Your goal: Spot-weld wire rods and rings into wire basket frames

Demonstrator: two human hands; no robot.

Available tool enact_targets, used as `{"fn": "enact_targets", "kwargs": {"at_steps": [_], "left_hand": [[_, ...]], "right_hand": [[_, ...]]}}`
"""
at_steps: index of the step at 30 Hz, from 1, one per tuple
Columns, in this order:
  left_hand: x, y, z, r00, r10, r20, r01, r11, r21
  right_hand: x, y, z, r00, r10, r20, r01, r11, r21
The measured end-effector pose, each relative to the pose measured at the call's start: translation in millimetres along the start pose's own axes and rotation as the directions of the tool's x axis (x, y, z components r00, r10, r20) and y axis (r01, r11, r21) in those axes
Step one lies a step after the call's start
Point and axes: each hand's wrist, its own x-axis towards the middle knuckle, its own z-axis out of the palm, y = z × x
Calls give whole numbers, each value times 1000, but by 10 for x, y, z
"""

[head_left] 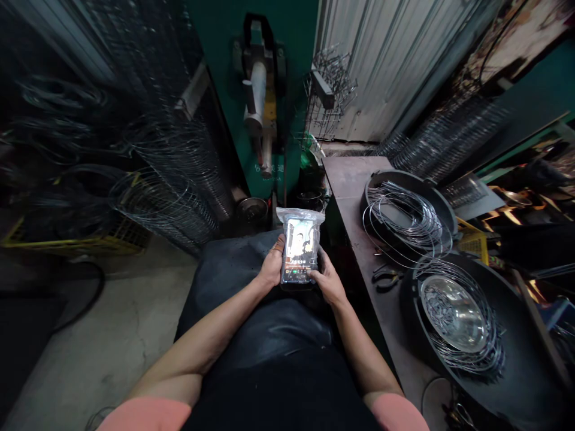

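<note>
The person holds a phone (300,250) inside a clear plastic bag (300,216) up in front of their lap. The left hand (272,264) is curled around the left side of the bag, with the thumb on top. The right hand (327,284) is curled around the bottom right corner. Both hands have a firm hold on it, and the phone screen is lit.

To the right is a metal bench (348,191) with two big dark pans on it. The far pan (395,175) is full of loops of wire (404,218), and some hang over its edge. The near pan (523,377) has more wire loops (478,353) and a shiny metal bowl (453,314) with small wire bits (436,312) in it. Pliers (385,278) lie on the bench between the pans.
</note>
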Motion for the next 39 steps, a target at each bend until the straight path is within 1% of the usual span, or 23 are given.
{"fn": "enact_targets", "kwargs": {"at_steps": [3, 10, 18, 29, 33, 39], "left_hand": [[11, -7, -12, 1000, -8, 3, 8, 1000, -4], [18, -13, -13, 998, 51, -21, -49, 996, 68], [-20, 13, 46, 999, 44, -21, -43, 998, 36], [-12, 10, 38, 998, 25, -64, -22, 999, 48], [7, -5, 17, 998, 22, -53, -20, 999, 28], [24, -31, -6, 1000, 11, 7, -11, 1000, 5]], "right_hand": [[5, 17, -8, 1000, -8, 8, 8, 1000, 5], [4, 57, -34, 999, -21, 26, 21, 1000, -2], [-1, 45, -10, 1000, 12, 12, -12, 1000, 6], [-13, 51, -20, 1000, -13, 9, 14, 1000, -21], [4, 32, -19, 1000, -7, 6, 7, 1000, -15], [134, -74, -8, 997, -75, -25, 74, 996, -48]]}}
